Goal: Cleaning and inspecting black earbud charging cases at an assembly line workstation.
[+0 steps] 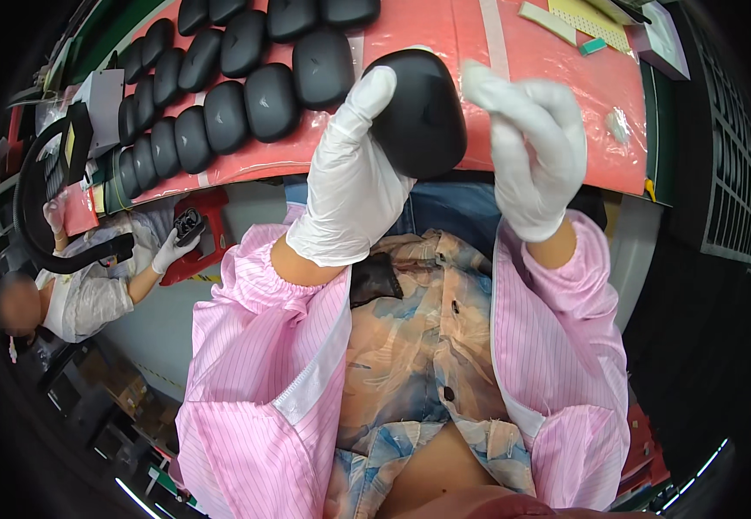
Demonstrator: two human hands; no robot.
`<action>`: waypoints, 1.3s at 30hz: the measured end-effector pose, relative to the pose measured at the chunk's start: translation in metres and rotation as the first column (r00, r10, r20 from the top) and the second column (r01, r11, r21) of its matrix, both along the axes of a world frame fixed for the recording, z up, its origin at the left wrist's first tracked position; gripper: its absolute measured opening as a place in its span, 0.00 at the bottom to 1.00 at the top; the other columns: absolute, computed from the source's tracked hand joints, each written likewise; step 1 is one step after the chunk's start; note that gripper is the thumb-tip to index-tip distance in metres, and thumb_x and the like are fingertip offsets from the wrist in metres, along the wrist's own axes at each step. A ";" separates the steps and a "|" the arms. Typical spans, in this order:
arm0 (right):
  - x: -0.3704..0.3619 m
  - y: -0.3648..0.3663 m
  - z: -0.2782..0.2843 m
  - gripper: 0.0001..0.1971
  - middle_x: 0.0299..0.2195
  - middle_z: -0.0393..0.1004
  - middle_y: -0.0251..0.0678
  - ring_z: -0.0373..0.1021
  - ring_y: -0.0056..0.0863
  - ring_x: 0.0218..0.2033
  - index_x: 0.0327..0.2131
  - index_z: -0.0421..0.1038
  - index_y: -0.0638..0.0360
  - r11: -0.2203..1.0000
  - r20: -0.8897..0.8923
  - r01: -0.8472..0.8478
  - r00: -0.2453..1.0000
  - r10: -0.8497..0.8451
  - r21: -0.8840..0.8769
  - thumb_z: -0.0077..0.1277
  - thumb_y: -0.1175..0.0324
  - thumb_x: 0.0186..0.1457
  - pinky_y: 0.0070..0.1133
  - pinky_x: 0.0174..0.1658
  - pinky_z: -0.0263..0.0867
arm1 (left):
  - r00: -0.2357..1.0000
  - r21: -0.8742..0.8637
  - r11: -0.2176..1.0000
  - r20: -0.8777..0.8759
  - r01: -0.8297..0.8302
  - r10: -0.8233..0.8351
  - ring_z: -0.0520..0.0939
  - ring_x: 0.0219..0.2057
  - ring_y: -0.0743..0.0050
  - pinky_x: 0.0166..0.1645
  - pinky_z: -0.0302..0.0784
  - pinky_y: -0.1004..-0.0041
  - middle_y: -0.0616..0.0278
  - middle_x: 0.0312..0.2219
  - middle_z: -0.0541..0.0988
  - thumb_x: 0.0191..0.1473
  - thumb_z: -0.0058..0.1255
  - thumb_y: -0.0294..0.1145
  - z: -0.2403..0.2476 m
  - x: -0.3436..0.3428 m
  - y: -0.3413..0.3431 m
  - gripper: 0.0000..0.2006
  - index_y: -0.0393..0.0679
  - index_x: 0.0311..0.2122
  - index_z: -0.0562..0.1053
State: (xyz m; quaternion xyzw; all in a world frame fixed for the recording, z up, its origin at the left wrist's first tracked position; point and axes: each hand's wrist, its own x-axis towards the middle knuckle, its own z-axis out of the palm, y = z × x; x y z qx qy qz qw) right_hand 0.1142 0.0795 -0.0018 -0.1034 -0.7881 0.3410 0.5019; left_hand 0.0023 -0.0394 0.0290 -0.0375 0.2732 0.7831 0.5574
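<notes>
My left hand (354,173), in a white glove, grips a smooth black rounded case (418,112), thumb on its upper left edge and the other fingers hidden beneath. Just right of the case is my right hand (535,143), also gloved in white. Its thumb and forefinger are pinched together and the other fingers curl in; whether anything small is between the tips is hidden. The fingertips are apart from the case. Rows of similar black cases (271,102) lie on the pink covered table (600,160) to the left, several with a small emblem.
Far right on the table are a yellow dotted sheet (590,22), a pale strip (548,23) and a small green block (593,47). A black curved tube (25,199) stands at left. Beyond it a co-worker (90,294) in white gloves holds a black object (188,227).
</notes>
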 end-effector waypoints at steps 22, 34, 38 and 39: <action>0.005 0.014 0.023 0.15 0.29 0.74 0.32 0.69 0.25 0.32 0.41 0.78 0.58 0.980 0.112 -0.050 0.991 0.073 -0.190 0.47 0.80 0.50 0.21 0.36 0.65 | 0.856 0.310 0.941 0.442 0.133 -0.267 0.68 0.37 0.68 0.40 0.71 0.69 0.50 0.50 0.68 0.47 0.54 0.63 -0.036 -0.009 0.008 0.40 0.33 0.52 0.66; 0.010 0.011 0.027 0.21 0.26 0.74 0.32 0.71 0.27 0.27 0.38 0.78 0.57 0.979 0.134 -0.191 0.974 0.181 0.068 0.41 0.86 0.43 0.27 0.34 0.68 | 0.862 0.230 0.965 0.457 0.125 -0.221 0.63 0.60 0.49 0.66 0.55 0.53 0.48 0.50 0.70 0.55 0.40 0.61 -0.014 -0.010 0.003 0.34 0.34 0.47 0.69; -0.012 0.024 0.015 0.21 0.27 0.71 0.34 0.69 0.27 0.25 0.42 0.76 0.56 0.962 0.139 -0.262 0.958 0.250 0.076 0.45 0.84 0.44 0.25 0.28 0.64 | 0.707 0.460 0.887 0.619 0.028 -0.343 0.61 0.62 0.50 0.66 0.54 0.52 0.50 0.54 0.68 0.56 0.40 0.60 -0.021 -0.011 0.007 0.33 0.39 0.54 0.65; -0.008 0.020 0.006 0.20 0.28 0.70 0.36 0.68 0.25 0.24 0.43 0.75 0.58 0.922 0.175 -0.286 0.953 0.247 0.259 0.44 0.85 0.46 0.23 0.25 0.63 | 0.843 0.359 0.927 0.461 0.108 -0.276 0.59 0.63 0.50 0.66 0.53 0.52 0.49 0.56 0.66 0.56 0.40 0.60 -0.017 -0.009 0.009 0.34 0.39 0.55 0.64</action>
